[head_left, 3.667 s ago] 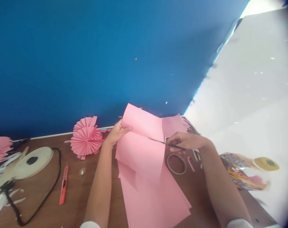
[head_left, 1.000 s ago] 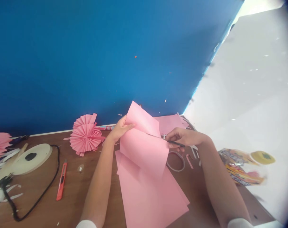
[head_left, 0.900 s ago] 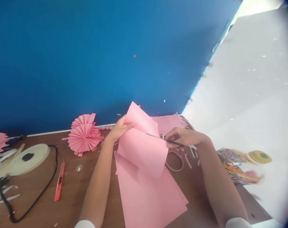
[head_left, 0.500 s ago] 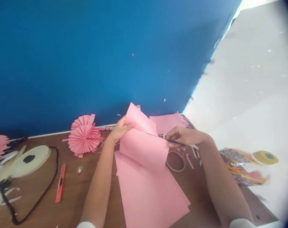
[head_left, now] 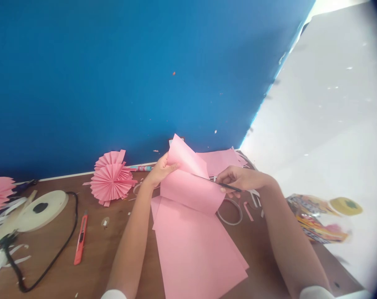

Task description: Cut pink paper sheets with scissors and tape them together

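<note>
Head view: sheet [head_left: 191, 193] is pinched at its far corner by left hand [head_left: 159, 172] and held taut above worktop [head_left: 98, 249]. Blade [head_left: 207, 179], gripped in right hand [head_left: 238, 178], is lodged in the fold, probably so it follows the crease.

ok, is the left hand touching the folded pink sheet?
Touching. The head view shows the left hand pinching the folded pink sheet at its left edge, thumb lying on the paper. The right hand grips a thin dark tool.

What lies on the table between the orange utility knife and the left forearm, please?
In the head view, a small pale scrap lies on the brown tabletop between the orange utility knife and the left forearm.
</note>
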`<state>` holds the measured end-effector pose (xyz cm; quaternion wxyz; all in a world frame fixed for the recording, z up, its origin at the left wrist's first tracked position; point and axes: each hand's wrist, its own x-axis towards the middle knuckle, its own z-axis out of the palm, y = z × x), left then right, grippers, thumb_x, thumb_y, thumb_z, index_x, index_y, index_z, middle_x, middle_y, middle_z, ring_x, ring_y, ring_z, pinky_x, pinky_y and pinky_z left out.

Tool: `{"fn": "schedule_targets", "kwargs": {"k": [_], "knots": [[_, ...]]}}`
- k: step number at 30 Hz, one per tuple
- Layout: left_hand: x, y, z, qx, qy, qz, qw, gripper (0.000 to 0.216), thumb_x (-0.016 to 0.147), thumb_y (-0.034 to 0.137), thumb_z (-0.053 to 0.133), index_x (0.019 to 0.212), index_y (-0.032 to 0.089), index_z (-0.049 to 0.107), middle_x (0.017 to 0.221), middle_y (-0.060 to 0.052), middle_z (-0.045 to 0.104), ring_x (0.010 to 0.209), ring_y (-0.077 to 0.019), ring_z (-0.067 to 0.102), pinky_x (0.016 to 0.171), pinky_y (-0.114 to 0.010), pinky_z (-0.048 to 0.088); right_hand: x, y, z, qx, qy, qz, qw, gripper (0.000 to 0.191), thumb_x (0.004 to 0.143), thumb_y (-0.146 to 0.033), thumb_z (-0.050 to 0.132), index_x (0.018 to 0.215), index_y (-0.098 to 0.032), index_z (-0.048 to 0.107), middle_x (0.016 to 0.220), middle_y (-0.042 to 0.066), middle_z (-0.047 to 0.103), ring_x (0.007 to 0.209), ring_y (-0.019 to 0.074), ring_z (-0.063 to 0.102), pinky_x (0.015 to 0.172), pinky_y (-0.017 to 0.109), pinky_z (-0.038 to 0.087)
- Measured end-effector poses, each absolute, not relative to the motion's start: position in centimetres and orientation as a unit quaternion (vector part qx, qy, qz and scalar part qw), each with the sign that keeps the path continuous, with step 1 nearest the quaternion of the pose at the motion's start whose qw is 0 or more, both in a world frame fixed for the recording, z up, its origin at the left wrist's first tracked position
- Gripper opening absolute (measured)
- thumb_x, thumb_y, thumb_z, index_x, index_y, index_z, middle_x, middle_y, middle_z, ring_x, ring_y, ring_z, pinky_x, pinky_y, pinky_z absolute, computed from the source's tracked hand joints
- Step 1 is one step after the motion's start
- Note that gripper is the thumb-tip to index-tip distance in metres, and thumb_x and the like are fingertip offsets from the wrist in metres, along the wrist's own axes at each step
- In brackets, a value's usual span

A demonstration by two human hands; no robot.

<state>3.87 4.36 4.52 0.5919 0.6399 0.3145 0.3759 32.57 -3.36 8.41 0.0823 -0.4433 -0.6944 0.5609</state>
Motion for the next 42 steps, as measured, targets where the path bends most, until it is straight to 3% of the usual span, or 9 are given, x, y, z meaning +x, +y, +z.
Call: {"fn": "schedule_targets", "kwargs": {"k": [12,20,27,42], "knots": [[4.26,4.4,4.26,0.637,0.305,0.376,0.6,0.073,0.078,0.04,0.066,0.14,0.021,0.034,0.131,-0.015,0.054,0.103,-0.0259,0.063,0.078,-0.034,0.055,32.47,-3.44,8.45,-0.441,-0.698,0.556,0.096,0.039,0.075,-0.051,0.063,0.084,-0.013,0.066,0.065,0.002,0.064,0.048,0.0093,0.052,0.05,0.023,0.041],[4.17,4.45,4.07,0.655,0.306,0.387,0.572,0.075,0.076,0.043,0.066,0.14,0.019,0.036,0.123,-0.014,0.06,0.105,-0.0258,0.061,0.086,-0.037,0.051,32.55,-3.42,8.28,-0.452,-0.702,0.543,0.086,0.043,0.074,-0.052,0.064,0.092,-0.014,0.068,0.06,0.0,0.06,0.048,0.0095,0.05,0.049,0.023,0.042],[4.12,4.6,3.96,0.652,0.307,0.379,0.581,0.074,0.076,0.042,0.066,0.14,0.018,0.036,0.121,-0.014,0.061,0.106,-0.0265,0.061,0.083,-0.035,0.053,32.58,-3.31,8.14,-0.445,-0.708,0.541,0.095,0.035,0.076,-0.047,0.062,0.087,-0.014,0.068,0.057,-0.001,0.056,0.046,0.0078,0.048,0.049,0.022,0.041],[4.44,4.19,4.09,0.644,0.304,0.377,0.593,0.073,0.076,0.041,0.067,0.139,0.019,0.037,0.125,-0.014,0.059,0.105,-0.0265,0.061,0.084,-0.036,0.053,32.33,-3.51,8.62,-0.465,-0.698,0.539,0.078,0.043,0.074,-0.051,0.063,0.095,-0.014,0.068,0.066,0.003,0.063,0.051,0.0105,0.052,0.05,0.023,0.043]]}}
